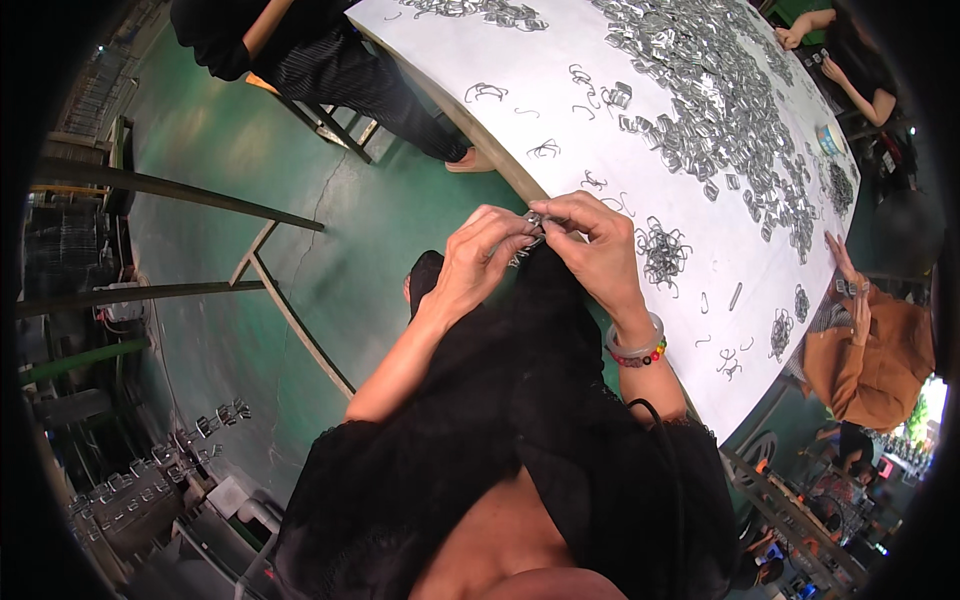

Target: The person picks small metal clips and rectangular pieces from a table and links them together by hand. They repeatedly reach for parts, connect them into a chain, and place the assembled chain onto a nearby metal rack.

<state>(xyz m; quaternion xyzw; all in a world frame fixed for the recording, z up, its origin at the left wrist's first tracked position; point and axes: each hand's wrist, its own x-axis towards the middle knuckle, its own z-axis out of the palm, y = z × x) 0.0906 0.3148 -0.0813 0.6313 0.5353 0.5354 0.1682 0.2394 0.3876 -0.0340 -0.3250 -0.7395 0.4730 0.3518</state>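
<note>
Just off the near edge of the white table [720, 400], above my lap, my left hand [470, 262] and my right hand [604, 250] meet fingertip to fingertip. Pinched between them is a small silvery metal piece [536, 226], mostly covered by the fingers, so its exact form is unclear. Both hands are closed on it. On the table beside my right hand lies a pile of thin bent wire hooks [662, 252]. Farther off spreads a big heap of small silvery metal buckles [700, 110].
Loose wire hooks [544, 149] are scattered along the table's left side. A tape roll [829, 140] stands near the far right edge. Co-workers sit or stand around the table, one in a brown top [865, 350]. A metal frame [290, 310] stands on the green floor at left.
</note>
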